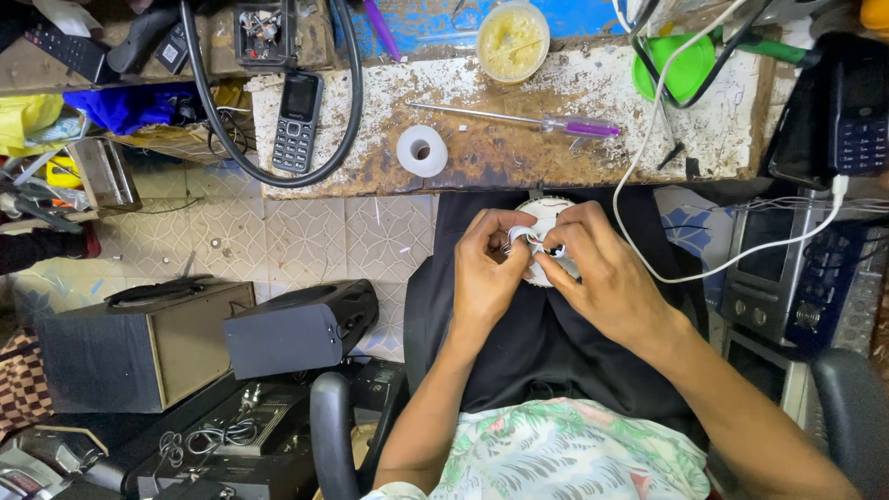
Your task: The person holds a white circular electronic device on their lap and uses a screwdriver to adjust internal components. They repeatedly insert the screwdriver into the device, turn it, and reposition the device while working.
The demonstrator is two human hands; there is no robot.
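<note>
Round white plastic part sits over the lap, below the tabletop edge. Left hand and right hand both pinch it, fingers closed. Screwdriver, tape roll, phone lie above.

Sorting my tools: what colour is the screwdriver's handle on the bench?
Clear with purple, on the screwdriver; head view.
</note>
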